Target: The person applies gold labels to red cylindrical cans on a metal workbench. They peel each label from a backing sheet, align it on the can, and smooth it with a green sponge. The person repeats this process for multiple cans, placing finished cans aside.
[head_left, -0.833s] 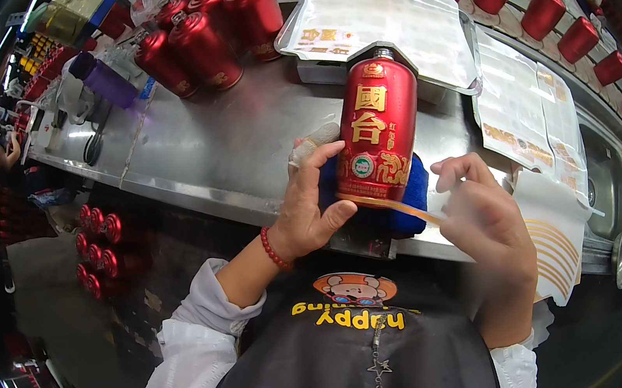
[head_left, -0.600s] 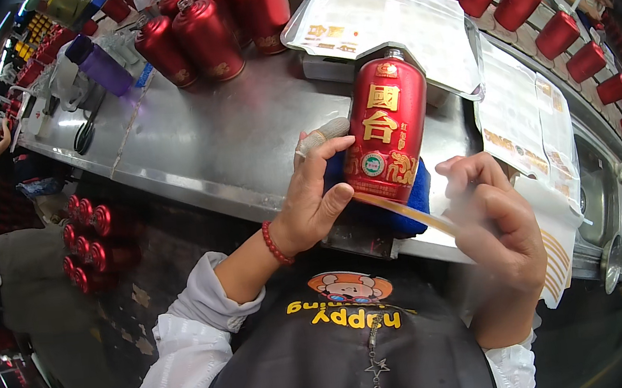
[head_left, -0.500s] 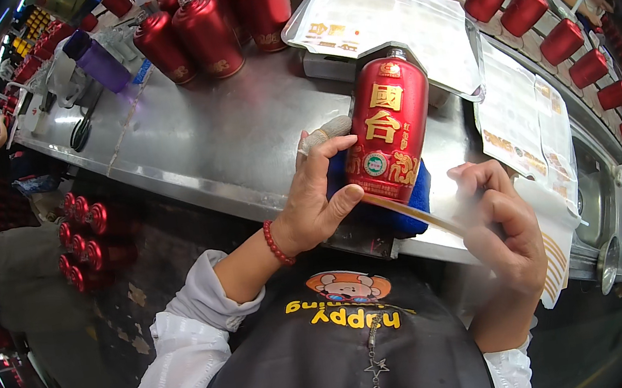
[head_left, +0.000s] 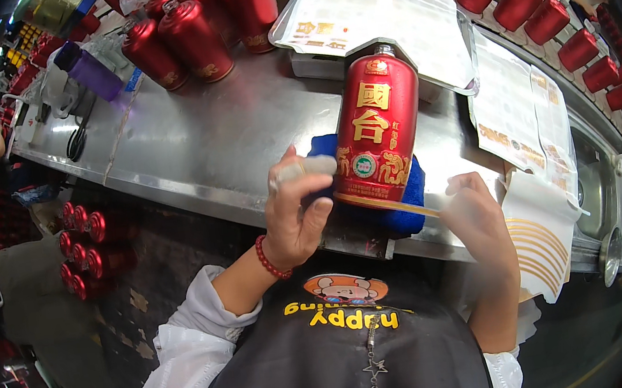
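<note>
A red bottle (head_left: 377, 114) with gold lettering and a green-and-white round mark lies tilted on a blue cloth (head_left: 403, 222) at the bench edge, its neck pointing away from me. Along its base edge runs a thin gold strip sticker (head_left: 417, 210). My right hand (head_left: 477, 213), partly blurred, pinches the strip's free right end beside the base. My left hand (head_left: 293, 208) is just left of the bottle's lower end, fingers apart, with a pale cover on one finger. Its fingertips are close to the bottle; whether they touch it I cannot tell.
Behind the bottle, white sticker sheets (head_left: 383, 23) lie on a raised tray. More sheets (head_left: 524, 115) and a sheet of gold strips (head_left: 541, 242) lie at right. Several red bottles (head_left: 198, 40) stand far left, near a purple cup (head_left: 87, 73) and scissors (head_left: 76, 143). Bottles (head_left: 518, 3) line the conveyor.
My left hand has come away from the bottle's side, moving left and down. My right hand has shifted slightly, and more of the strip now lies against the bottle's base edge.
</note>
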`<state>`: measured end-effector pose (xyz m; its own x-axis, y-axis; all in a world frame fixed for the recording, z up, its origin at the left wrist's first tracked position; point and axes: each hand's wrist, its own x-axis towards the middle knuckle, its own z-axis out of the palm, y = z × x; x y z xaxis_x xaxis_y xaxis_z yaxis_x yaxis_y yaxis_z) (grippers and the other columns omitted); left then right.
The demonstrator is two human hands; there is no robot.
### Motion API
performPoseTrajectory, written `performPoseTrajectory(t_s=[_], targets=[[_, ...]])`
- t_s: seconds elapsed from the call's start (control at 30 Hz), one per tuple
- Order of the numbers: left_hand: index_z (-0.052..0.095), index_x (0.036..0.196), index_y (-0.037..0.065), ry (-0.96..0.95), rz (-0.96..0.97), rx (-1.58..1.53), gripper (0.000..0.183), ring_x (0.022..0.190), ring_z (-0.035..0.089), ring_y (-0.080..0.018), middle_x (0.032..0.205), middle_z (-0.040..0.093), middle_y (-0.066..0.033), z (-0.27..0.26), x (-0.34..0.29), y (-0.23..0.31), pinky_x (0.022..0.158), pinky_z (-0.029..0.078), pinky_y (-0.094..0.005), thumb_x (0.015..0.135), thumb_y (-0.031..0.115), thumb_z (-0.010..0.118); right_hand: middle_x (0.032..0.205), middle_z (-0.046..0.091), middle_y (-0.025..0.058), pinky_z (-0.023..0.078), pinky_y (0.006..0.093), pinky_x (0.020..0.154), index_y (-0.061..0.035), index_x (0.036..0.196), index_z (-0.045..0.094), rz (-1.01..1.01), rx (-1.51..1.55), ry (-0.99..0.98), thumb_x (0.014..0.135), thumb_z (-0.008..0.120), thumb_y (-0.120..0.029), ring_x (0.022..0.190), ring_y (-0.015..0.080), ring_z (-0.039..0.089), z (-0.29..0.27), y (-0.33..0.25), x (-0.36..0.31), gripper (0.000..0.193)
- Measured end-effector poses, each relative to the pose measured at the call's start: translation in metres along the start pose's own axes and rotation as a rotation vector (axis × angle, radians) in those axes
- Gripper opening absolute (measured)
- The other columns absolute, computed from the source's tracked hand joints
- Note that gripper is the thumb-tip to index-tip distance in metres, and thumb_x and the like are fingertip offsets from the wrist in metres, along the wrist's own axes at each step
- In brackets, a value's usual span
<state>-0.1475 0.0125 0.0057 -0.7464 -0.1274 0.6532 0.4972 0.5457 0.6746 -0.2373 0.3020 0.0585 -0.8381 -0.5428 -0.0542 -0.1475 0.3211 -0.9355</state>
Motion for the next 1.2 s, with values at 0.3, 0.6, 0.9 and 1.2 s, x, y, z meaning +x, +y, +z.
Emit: performPoseTrajectory(t_s=[0.3,0.6,0.9,1.2], targets=[[0.073,0.108,0.019,-0.213,0.508,0.370,0.027,0.118,0.058,-0.0201,0.107,0.071,-0.0014,-0.014,0.014,0.019,0.117,0.038,-0.0442,0.082,0.008,0.074,0.106,0.051,0.0086,0.042,0.0265,0.077,-0.0014,0.080,0.056,-0.033,0.041,0.003,0.089,0.072,-0.015,0.093,0.0166,0.050,0.004,0.015,0.002,0.023],[0.068,0.117,0.021,-0.327,0.711,0.478,0.031,0.126,0.056,-0.0216,0.108,0.070,0.0019,-0.002,0.034,0.024,0.124,0.025,-0.0491,0.086,0.014,0.068,0.104,0.050,0.0076,0.042,0.0255,0.078,-0.0017,0.079,0.056,-0.043,0.053,-0.011,0.090,0.072,-0.015,0.092,0.0155,0.050,0.006,0.016,0.003,0.024],[0.060,0.124,0.013,-0.065,0.250,0.114,0.039,0.117,0.063,-0.0324,0.123,0.066,-0.0138,0.012,0.022,0.013,0.119,0.033,-0.0507,0.087,0.006,0.072,0.106,0.051,0.0071,0.043,0.0262,0.078,-0.0025,0.080,0.057,-0.086,0.017,-0.041,0.089,0.073,-0.016,0.094,0.0151,0.050,0.013,0.011,0.006,0.023],[0.068,0.104,0.018,-0.293,0.604,0.406,0.024,0.123,0.060,-0.0227,0.110,0.073,-0.0061,-0.014,0.021,0.018,0.122,0.029,-0.0457,0.083,0.007,0.074,0.106,0.051,0.0068,0.043,0.0262,0.075,-0.0022,0.080,0.057,-0.036,0.081,-0.040,0.089,0.073,-0.017,0.091,0.0147,0.051,0.014,0.020,0.006,0.024]])
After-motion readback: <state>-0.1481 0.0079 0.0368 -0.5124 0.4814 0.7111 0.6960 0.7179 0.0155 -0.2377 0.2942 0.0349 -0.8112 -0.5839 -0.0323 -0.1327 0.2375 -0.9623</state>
